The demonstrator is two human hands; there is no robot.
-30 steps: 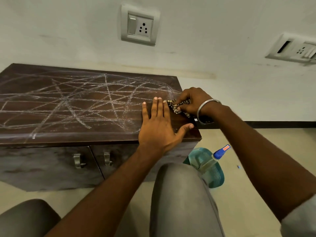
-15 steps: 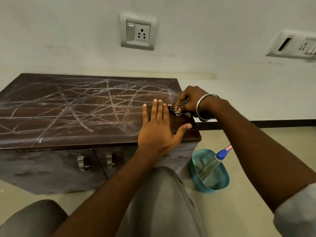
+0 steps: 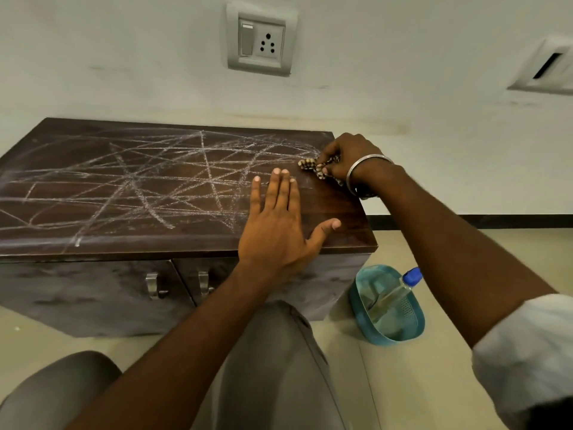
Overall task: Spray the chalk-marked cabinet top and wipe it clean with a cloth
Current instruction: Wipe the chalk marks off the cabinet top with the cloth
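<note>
Bunched patterned cloth [image 3: 311, 166] shifted rearward, right hand [image 3: 348, 156] gripping, chalky woodgrain top [image 3: 93, 200]

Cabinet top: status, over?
Left hand flat on cabinet top; right hand grips cloth at far right corner. Chalk lines mostly unwiped. Spray bottle in basket on floor. Left hand in wipe path.

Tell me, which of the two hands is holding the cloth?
The right hand, wearing a metal bangle, grips the patterned cloth near the cabinet top's right edge; the left hand lies flat on the top, holding nothing.
</note>
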